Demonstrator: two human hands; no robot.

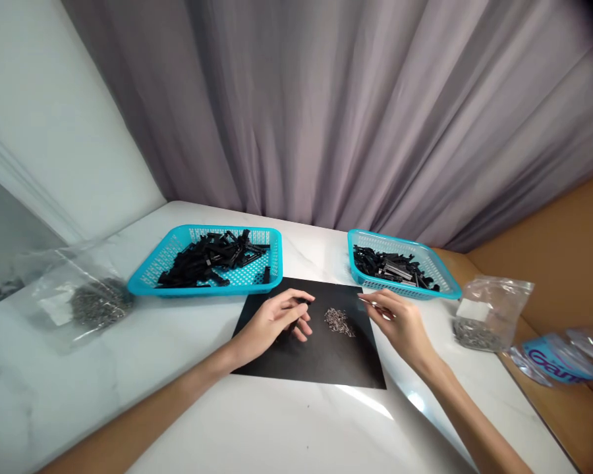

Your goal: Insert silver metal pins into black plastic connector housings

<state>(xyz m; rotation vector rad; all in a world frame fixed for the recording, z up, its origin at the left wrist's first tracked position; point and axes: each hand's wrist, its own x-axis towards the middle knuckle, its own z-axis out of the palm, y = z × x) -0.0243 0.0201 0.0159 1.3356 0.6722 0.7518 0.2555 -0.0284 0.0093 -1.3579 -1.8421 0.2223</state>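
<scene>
Above the left part of a black mat (306,365), my left hand (277,316) is closed around a small black plastic part (302,301), mostly hidden by the fingers. My right hand (400,322), over the mat's right edge, pinches slim silvery tweezers (370,303) whose tips point left. Between the two hands lies a loose pile of small metal pieces (340,322), too fine to make out singly. Neither hand touches the pile.
Behind my left hand stands a blue basket (205,291) of black plastic parts; another blue basket (405,289) of them stands back right. Clear bags of metal pieces lie left (99,303) and right (479,332). A plastic bottle (558,359) lies far right. Grey curtains (301,118) hang behind.
</scene>
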